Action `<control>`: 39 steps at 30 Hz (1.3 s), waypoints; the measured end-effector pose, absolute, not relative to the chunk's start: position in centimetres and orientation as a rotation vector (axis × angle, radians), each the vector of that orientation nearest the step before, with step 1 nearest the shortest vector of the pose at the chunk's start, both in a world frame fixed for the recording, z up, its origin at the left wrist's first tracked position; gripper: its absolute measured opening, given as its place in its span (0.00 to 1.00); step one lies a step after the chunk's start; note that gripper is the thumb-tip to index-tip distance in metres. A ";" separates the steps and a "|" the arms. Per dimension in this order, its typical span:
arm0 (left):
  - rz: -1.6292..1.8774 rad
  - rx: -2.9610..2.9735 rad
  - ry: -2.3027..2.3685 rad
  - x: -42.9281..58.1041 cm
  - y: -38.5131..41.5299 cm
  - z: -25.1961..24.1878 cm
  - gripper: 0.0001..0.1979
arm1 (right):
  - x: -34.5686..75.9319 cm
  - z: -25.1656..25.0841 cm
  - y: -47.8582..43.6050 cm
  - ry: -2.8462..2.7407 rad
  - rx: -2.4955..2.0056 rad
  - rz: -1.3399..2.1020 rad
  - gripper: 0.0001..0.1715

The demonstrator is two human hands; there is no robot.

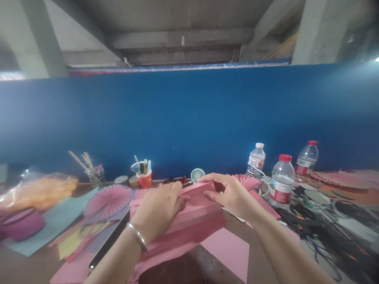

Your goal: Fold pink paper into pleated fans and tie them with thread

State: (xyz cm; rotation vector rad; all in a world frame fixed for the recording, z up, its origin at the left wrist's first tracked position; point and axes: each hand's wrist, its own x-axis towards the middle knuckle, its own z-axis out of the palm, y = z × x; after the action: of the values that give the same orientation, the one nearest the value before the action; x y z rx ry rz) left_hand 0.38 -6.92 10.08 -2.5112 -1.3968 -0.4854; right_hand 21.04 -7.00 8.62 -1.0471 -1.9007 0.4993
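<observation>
Both hands hold the far edge of a large pink sheet of paper [189, 221], which has crosswise folds and hangs down toward me. My left hand [161, 207], a silver bangle on its wrist, pinches the folded edge at the left. At the right end of that edge, my right hand [229, 193] grips it between thumb and fingers. Below the sheet a flat pink paper piece [229, 250] lies on the table [177, 272]. A pink pleated paper fan [109, 201] rests left of my left hand. Beside my right forearm is a strip of pleated pink paper [265, 203].
Clear bottles [282, 181] stand at the right, near tangled black cords [319, 236]. An orange cup [145, 179] of tools and a small round fan [197, 174] stand at the back. A purple container [23, 225] is at the left. A blue partition [183, 114] closes off the far side.
</observation>
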 end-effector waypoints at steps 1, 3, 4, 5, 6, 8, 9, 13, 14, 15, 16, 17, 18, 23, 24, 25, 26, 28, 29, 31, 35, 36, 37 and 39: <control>-0.463 -2.508 -1.400 0.4 -7.0 10.1 0.15 | 21.1 8.7 -7.0 -1.919 -1.043 0.456 0.16; -0.400 -2.505 -1.401 0.6 -7.0 9.9 0.14 | 21.1 8.8 -7.2 -1.978 -1.035 0.315 0.15; -0.365 -2.494 -1.397 0.7 -7.0 9.8 0.14 | 21.1 8.9 -7.3 -2.025 -1.036 0.210 0.15; -0.326 -2.479 -1.383 0.9 -7.0 9.7 0.13 | 20.9 9.1 -7.5 -2.078 -1.036 0.087 0.13; -0.286 -2.463 -1.360 1.0 -6.9 9.5 0.13 | 20.7 9.2 -7.7 -2.132 -1.033 -0.036 0.12; -0.223 -2.437 -1.312 1.3 -6.8 9.1 0.12 | 20.3 9.3 -8.1 -2.222 -1.014 -0.218 0.09; -0.200 -2.438 -1.296 1.4 -6.8 9.0 0.13 | 20.1 9.3 -8.2 -2.256 -1.004 -0.259 0.09; -0.203 -2.475 -1.303 1.3 -6.9 9.1 0.13 | 19.8 9.2 -8.0 -2.311 -1.004 -0.244 0.12; -0.235 -2.494 -1.305 1.2 -7.0 9.3 0.12 | 19.9 9.1 -7.9 -2.293 -1.013 -0.236 0.12; -0.276 -2.519 -1.304 1.1 -7.1 9.5 0.12 | 20.0 9.1 -7.7 -2.265 -1.022 -0.230 0.13; -0.318 -2.551 -1.297 1.0 -7.2 9.7 0.11 | 20.1 9.1 -7.6 -2.233 -1.028 -0.224 0.13; -0.357 -2.580 -1.291 0.9 -7.3 9.9 0.11 | 20.3 9.1 -7.6 -2.208 -1.028 -0.219 0.14; -0.382 -2.604 -1.289 0.9 -7.4 10.0 0.11 | 20.3 9.2 -7.6 -2.196 -1.022 -0.215 0.14; -0.297 -2.632 -1.352 1.4 -7.4 10.2 0.10 | 20.0 9.2 -8.1 -2.251 -1.043 -0.223 0.14; -0.267 -2.632 -1.346 1.5 -7.4 10.1 0.08 | 19.8 9.1 -8.2 -2.260 -1.050 -0.226 0.15; -0.244 -2.633 -1.331 1.5 -7.3 10.0 0.07 | 19.6 9.0 -8.3 -2.265 -1.051 -0.226 0.15; -0.225 -2.638 -1.310 1.5 -7.3 9.9 0.06 | 19.4 8.9 -8.3 -2.266 -1.050 -0.223 0.15; -0.224 -2.653 -1.279 1.4 -7.2 9.7 0.06 | 19.2 8.8 -8.3 -2.265 -1.053 -0.202 0.14; -0.241 -2.653 -1.285 1.2 -7.1 9.7 0.08 | 19.3 8.9 -8.3 -2.262 -1.064 -0.185 0.14; -0.288 -2.643 -1.330 0.9 -7.0 9.7 0.12 | 19.6 9.1 -8.1 -2.243 -1.096 -0.131 0.15; -0.351 -2.664 -1.405 -0.3 -6.6 10.3 0.16 | 21.3 9.5 -7.7 -2.138 -1.174 0.124 0.15; -0.354 -2.679 -1.416 -0.6 -6.4 10.6 0.16 | 21.7 9.5 -7.5 -2.103 -1.189 0.195 0.14; -0.353 -2.693 -1.427 -1.1 -6.3 10.8 0.16 | 22.1 9.6 -7.4 -2.069 -1.204 0.256 0.13; -0.354 -2.721 -1.433 -2.0 -5.9 11.3 0.17 | 22.8 9.7 -7.1 -2.016 -1.239 0.333 0.13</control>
State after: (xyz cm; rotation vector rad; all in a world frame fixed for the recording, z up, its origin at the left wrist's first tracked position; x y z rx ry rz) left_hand -2.00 -5.92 11.28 -2.7209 -1.4329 -0.3540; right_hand 22.82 -7.14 9.66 -1.2393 -2.0160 0.3332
